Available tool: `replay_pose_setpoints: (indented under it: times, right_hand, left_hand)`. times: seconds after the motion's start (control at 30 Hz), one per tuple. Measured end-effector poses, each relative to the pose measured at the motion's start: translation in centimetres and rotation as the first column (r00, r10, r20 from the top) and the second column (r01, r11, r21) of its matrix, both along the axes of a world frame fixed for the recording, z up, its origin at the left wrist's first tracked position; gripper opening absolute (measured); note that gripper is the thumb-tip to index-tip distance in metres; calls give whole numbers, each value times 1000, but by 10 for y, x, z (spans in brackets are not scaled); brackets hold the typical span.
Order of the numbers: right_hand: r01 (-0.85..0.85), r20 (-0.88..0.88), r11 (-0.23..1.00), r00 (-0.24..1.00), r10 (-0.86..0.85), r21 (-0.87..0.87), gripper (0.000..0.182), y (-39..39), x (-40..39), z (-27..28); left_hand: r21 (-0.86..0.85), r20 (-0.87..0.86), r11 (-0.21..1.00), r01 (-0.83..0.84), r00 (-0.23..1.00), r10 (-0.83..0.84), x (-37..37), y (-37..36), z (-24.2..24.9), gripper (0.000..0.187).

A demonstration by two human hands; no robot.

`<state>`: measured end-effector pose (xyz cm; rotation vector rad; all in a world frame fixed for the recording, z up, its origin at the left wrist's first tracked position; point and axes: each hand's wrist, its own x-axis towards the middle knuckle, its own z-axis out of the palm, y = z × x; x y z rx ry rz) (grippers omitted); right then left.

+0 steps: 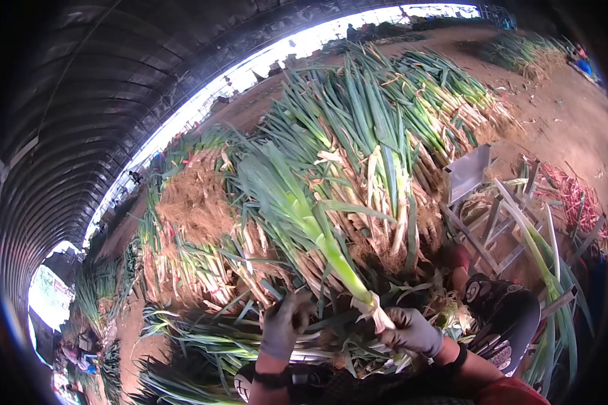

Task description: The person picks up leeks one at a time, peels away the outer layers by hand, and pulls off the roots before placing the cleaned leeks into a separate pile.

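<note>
My right hand [411, 331], in a grey glove, is closed around the pale root end of a large green onion [331, 253]. The stalk slants up and away to the left, its broad green leaves spreading over the pile behind. Dry, peeling skin [371, 309] hangs loose near the root end. To the left of the stalk is my left hand [287, 325], also gloved, raised with its fingers curled in. Whatever those fingers hold, if anything, is hidden. Loose green onion leaves [216, 347] lie below and beside both hands.
A large heap of green onions [378, 148] lies ahead, roots towards me. More bundles [189, 250] lie to the left. At the right are a metal frame [496, 226], red twine [574, 199] and long leaves [550, 283]. An arched roof [81, 135] covers the earth floor.
</note>
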<state>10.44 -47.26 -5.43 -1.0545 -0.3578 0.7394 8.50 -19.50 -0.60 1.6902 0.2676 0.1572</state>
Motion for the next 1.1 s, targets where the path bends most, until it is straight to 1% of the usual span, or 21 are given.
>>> replay_pose_setpoints:
  times: [0.07,0.1,0.17,0.2,0.23,0.27,0.3,0.33,0.37,0.43,0.5,0.6,0.67,0.8,0.87,0.9,0.93,1.0,1.03,1.07,1.1]
  right_hand:
    - [-84,-121,992,988,95,93,23,4,-7,-4]
    - [-109,-168,968,974,149,224,23,9,-9,-18]
    - [-277,-193,875,907,375,396,26,3,-10,-31]
    - [-271,-190,907,920,342,322,27,6,-11,-36]
    - [-259,-185,934,933,308,247,28,9,-11,-39]
    - [-258,-185,934,934,306,248,28,13,-9,-40]
    - [-38,44,999,998,36,40,30,19,-7,-42]
    - [234,308,966,932,-191,-108,32,21,-10,-44]
    - [238,299,965,934,-196,-109,32,20,-12,-44]
    - [272,232,954,943,-238,-127,38,18,-10,-42]
    - [194,195,972,967,-166,-136,38,15,-7,-44]
    - [52,134,988,991,-32,-148,40,11,-4,-43]
    - [100,-42,975,995,-93,197,52,14,-4,-33]
    - [219,174,944,948,-265,246,62,20,14,-8]
    - [119,310,988,940,-143,93,60,23,22,-2]
    - [21,427,997,904,12,-71,59,25,27,0]
    - [-114,256,959,949,182,-258,55,24,31,-8]
    - [-168,224,979,956,190,-113,49,25,27,-4]
    - [-211,188,977,961,201,36,45,25,24,0]
    - [-219,159,975,962,221,-29,43,25,22,11]
    - [-224,151,974,962,226,-28,43,27,22,7]
  left_hand:
    - [-370,168,869,328,944,-285,27,-6,3,50]
    - [-366,176,871,327,944,-280,36,-16,5,50]
    - [146,339,984,99,930,-144,51,-41,2,54]
    - [-541,227,840,36,968,105,53,-52,1,58]
    - [-540,228,841,37,968,103,57,-47,-3,58]
    - [-698,327,667,261,945,-27,64,-40,-8,57]
    - [-787,444,421,452,888,-122,65,-36,-14,55]
    - [-697,255,715,62,952,167,59,-42,-26,52]
    - [-697,246,715,58,956,162,56,-43,-24,52]
    - [-804,333,522,285,943,-2,55,-40,-16,48]
    - [-759,333,609,230,941,60,50,-40,-11,41]
    - [-743,457,505,439,884,-97,47,-29,-17,42]
    - [-763,379,579,287,924,41,36,-41,-8,40]
    - [-772,467,431,468,877,-114,31,-38,-32,39]
    - [-600,149,795,-90,964,222,19,-63,-18,38]
    - [-603,154,794,-85,963,220,19,-62,-21,38]
    - [-454,241,891,-12,961,135,17,-56,-28,38]
    - [-103,355,988,112,932,-69,17,-43,-39,38]
    - [-100,358,989,113,931,-70,23,-33,-41,38]
    - [-437,365,832,341,913,-182,29,-25,-37,38]
    - [-702,406,518,489,872,-274,30,-21,-35,38]
